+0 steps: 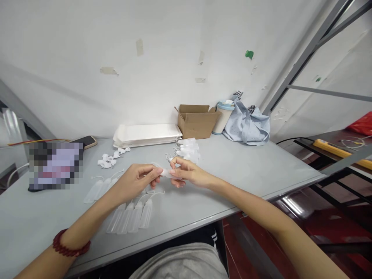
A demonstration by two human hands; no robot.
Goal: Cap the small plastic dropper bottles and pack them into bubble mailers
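Over the middle of the table, both hands meet at one small translucent plastic bottle (166, 173). My left hand (141, 179) pinches its white top end between thumb and fingers. The body end is gripped by my right hand (188, 172), whose fingers partly hide it. Below my left hand, several bottles (134, 219) with thin white tubes or strings at their tops lie side by side. More such bottles (100, 190) lie left of them, partly behind my left forearm. A pile of similar bottles (188, 149) sits beyond my right hand. Small white caps (107, 159) are scattered behind my left hand.
A stack of flat white packets (148, 135) lies along the wall beside an open cardboard box (197, 124). A lidded cup (223, 118) and a light blue cloth bag (247, 124) stand to their right. At the left lies a phone (88, 142) near a blurred-out item (56, 166).
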